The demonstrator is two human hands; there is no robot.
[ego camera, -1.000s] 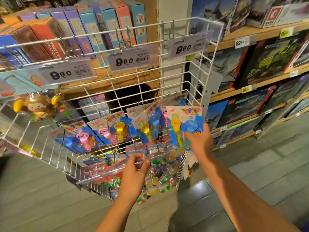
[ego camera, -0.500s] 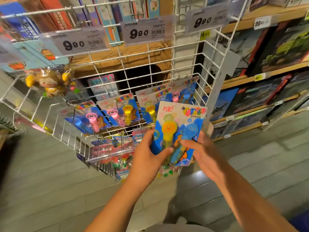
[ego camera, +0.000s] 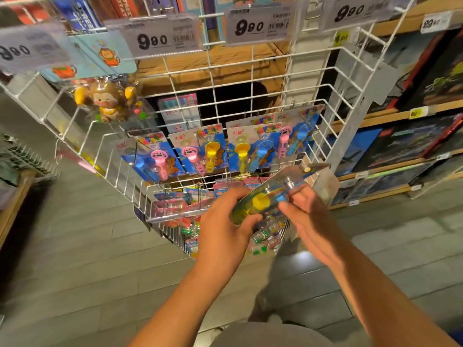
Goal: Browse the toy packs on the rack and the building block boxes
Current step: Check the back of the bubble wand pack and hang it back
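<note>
Both hands held one flat blue blister-card toy pack (ego camera: 275, 194) just in front of the white wire display rack (ego camera: 333, 126), at its lower right corner. My left hand (ego camera: 225, 221) was curled round the pack's lower end; my right hand (ego camera: 304, 216) pinched its edge near the middle, fingers bent. The pack lay tilted almost edge-on and blurred, so I judged the slick plastic could slip, or its upper corner snag the rack's front wires. Open room lay toward me, above the grey tiled floor (ego camera: 100, 259); the dark building block boxes (ego camera: 400, 144) sat on the shelves at right.
</note>
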